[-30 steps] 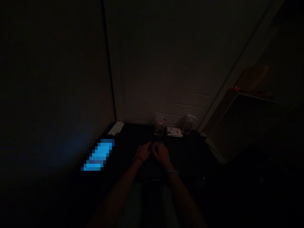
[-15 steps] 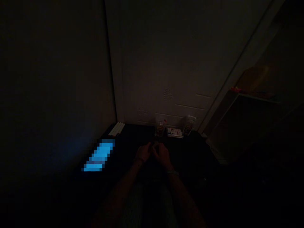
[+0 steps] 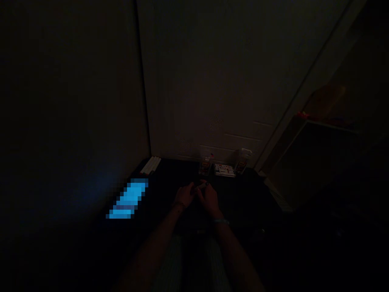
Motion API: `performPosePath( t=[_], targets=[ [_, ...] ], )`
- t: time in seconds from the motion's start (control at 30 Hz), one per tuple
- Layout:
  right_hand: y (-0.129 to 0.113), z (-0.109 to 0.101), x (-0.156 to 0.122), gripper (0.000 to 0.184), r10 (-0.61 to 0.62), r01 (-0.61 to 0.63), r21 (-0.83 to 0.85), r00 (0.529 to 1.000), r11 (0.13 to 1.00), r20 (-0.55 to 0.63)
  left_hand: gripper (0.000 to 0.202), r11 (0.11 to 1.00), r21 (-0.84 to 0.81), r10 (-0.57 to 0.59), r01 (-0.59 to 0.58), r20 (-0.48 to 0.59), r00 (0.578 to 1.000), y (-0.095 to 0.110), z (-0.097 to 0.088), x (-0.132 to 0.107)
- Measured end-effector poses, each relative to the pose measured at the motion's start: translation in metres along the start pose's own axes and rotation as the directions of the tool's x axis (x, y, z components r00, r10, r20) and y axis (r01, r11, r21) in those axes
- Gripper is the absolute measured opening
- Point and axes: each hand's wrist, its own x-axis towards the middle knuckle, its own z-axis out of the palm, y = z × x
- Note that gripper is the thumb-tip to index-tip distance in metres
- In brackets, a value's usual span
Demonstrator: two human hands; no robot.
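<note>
In dim light my left hand point(image 3: 184, 195) and my right hand point(image 3: 209, 198) meet over the dark tabletop point(image 3: 243, 198), fingers curled inward. Between their fingertips is a small, pale, slim object point(image 3: 201, 186); its kind is too dark to tell. Both hands appear closed around it, though the fingers are partly lost in shadow. Just beyond them stand a small clear package point(image 3: 205, 166) with printing and a flat stack of white printed items point(image 3: 224, 170). To its right another clear package point(image 3: 242, 161) leans toward the wall.
A pixelated glowing blue screen point(image 3: 129, 198) lies on the left. Behind it is a row of several white sticks point(image 3: 151, 165), possibly markers. A pale wall point(image 3: 212, 81) rises at the back, and a shelf point(image 3: 331, 123) with things on it stands at the right.
The pale slim object now shows between my fingers, where it was barely visible before. My hands have shifted only slightly; the other things stay put.
</note>
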Motion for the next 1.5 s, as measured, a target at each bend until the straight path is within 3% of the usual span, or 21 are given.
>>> performPosePath(
  t=[0.2,0.5,0.73,1.03,1.2,1.33,1.5],
  targets=[
    [0.003,0.001,-0.001,0.038,0.031,-0.030,0.016,0.998,0.999,-0.051,0.020,0.998,-0.042,-0.038,0.039,0.022,0.999,0.003,-0.005,-0.003],
    [0.003,0.001,-0.001,0.032,-0.022,0.024,-0.069,0.999,0.997,0.030,0.020,0.998,-0.021,-0.051,0.052,0.040,0.998,0.005,-0.005,-0.003],
    [0.003,0.001,0.000,0.029,-0.039,0.042,-0.083,0.999,0.996,0.035,0.020,1.000,-0.013,0.008,-0.008,-0.001,1.000,-0.001,0.000,-0.001],
    [0.003,0.002,-0.001,0.026,-0.036,0.038,-0.091,0.999,0.995,0.023,0.018,0.999,-0.019,-0.036,0.036,0.028,0.999,0.004,-0.004,-0.002],
    [0.005,-0.001,-0.003,0.022,0.000,0.004,0.057,0.997,0.998,-0.073,0.017,0.999,-0.037,0.000,0.000,0.005,1.000,0.000,-0.002,-0.001],
    [0.004,-0.012,-0.002,0.023,0.130,-0.079,0.222,0.965,0.972,-0.226,0.017,0.998,-0.063,-0.018,0.019,0.016,1.000,0.000,-0.002,-0.001],
    [-0.005,-0.036,0.012,0.024,0.125,-0.066,0.284,0.973,0.956,-0.192,0.021,0.996,-0.086,-0.036,0.037,0.012,0.999,0.002,-0.003,-0.002]
  ],
)
